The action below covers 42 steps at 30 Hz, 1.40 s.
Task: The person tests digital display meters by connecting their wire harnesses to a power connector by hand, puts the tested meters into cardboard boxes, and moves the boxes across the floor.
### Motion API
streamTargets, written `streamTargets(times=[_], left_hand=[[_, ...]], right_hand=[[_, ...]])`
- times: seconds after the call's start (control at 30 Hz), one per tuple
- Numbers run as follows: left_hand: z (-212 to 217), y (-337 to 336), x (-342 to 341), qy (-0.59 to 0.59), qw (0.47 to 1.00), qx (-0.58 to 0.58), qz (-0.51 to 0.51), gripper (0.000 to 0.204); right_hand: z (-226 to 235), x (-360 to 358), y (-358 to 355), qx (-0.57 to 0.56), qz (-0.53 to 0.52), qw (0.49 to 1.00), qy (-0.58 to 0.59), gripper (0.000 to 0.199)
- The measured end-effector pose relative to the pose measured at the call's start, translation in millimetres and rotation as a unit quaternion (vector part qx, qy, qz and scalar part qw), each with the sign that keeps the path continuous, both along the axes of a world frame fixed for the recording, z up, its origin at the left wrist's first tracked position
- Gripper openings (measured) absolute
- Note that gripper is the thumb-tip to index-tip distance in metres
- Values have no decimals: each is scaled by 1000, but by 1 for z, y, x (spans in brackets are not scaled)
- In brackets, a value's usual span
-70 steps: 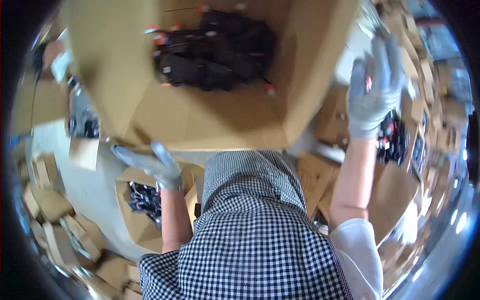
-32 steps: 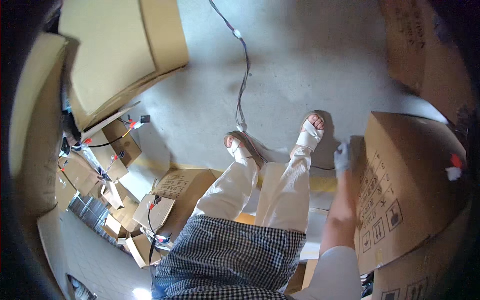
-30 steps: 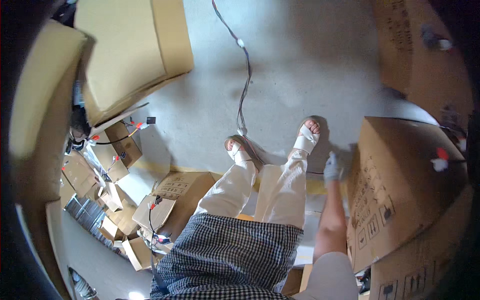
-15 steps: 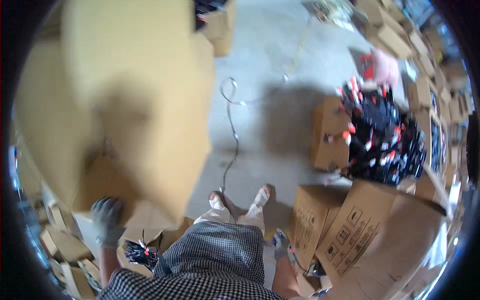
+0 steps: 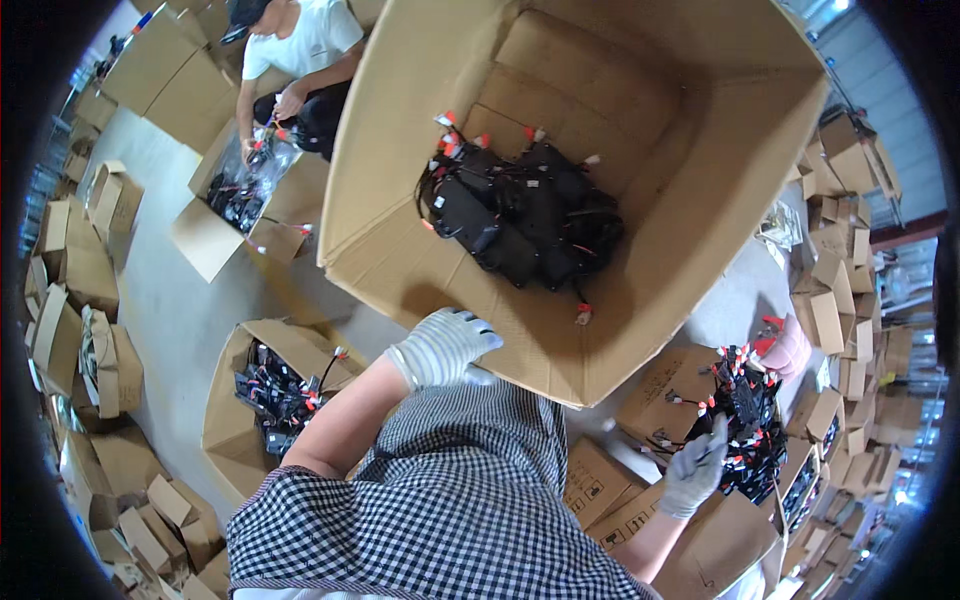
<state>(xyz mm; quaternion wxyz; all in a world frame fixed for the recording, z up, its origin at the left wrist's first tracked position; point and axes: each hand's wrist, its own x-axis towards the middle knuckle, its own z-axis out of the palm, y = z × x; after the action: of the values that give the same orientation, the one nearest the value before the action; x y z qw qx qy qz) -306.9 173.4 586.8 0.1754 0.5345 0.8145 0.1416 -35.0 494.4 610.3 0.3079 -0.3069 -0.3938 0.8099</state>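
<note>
A large open cardboard box (image 5: pixel 690 190) is tilted in front of me, its inside facing me. A heap of black wired parts (image 5: pixel 530 210) with red and white connectors lies inside it. At the box's near rim, my left hand (image 5: pixel 445 347), in a striped grey-white glove, has its fingers over the edge and the thumb below. On the right, my gloved right hand (image 5: pixel 695 470) has its fingers stretched toward a pile of similar black wired parts (image 5: pixel 750 410). Whether its fingertips touch the pile is unclear; I see nothing held in it.
Another person (image 5: pixel 300 50) works at an open carton (image 5: pixel 285 205) at the far left. A carton of wired parts (image 5: pixel 230 440) stands at my left. Closed cartons (image 5: pixel 598 480) are by my right side. A pink-red item (image 5: pixel 785 348) lies beyond the pile. Stacked boxes line both sides.
The big box has moved from my left to in front of me, and its inside now shows. My right hand has risen from low beside me to the pile. The view has shifted.
</note>
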Motion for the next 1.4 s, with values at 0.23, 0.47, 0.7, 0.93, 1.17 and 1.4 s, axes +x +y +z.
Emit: streamTargets(times=[0.23, 0.47, 0.7, 0.93, 1.17, 1.4], left_hand=[[-13, 3, -90, -300, 907, 34, 293, 47], [-97, -5, -206, -194, 790, -6, 581, 44], [-217, -15, -289, -178, 752, 26, 634, 57], [-235, 3, -314, -224, 680, 79, 694, 51], [-46, 63, -287, -359, 568, 583, 457, 15], [60, 77, -163, -207, 833, 497, 124, 31]], right_hand=[[46, -120, -47, 240, 202, 947, -70, 53], [35, -162, -42, 324, 364, 866, -111, 43], [28, -173, -30, 411, 374, 822, -127, 36], [25, -178, -52, 380, 339, 829, -232, 50], [41, -170, -83, 234, 224, 912, -250, 61], [69, -166, -134, 241, 198, 932, -184, 42]])
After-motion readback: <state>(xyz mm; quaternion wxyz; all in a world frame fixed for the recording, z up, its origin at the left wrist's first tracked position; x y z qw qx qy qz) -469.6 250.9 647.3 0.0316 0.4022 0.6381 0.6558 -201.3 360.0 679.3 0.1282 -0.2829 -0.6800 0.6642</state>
